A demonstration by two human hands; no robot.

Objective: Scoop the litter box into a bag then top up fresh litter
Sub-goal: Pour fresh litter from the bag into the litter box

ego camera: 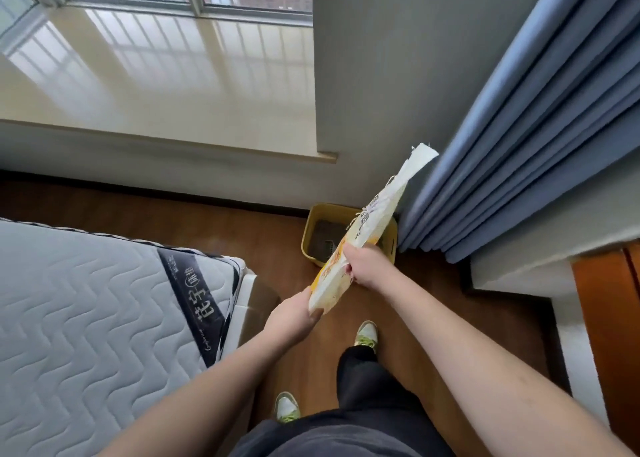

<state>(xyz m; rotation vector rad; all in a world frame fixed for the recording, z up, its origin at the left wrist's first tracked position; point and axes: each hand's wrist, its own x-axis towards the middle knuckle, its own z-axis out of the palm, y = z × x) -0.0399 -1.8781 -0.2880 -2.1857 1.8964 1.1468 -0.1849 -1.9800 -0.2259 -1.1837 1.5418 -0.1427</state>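
While raised at a slant over the yellow litter box (313,229), litter bag (360,238) held two-handed: right hand (363,266) clamped round its middle, left hand (298,318) pinching the bottom corner, likely to tip the torn top toward the box. Inside the box, dark litter and what looks like a scoop (329,245). Left of the box, mattress (97,311); right of it, blue curtain (519,151).
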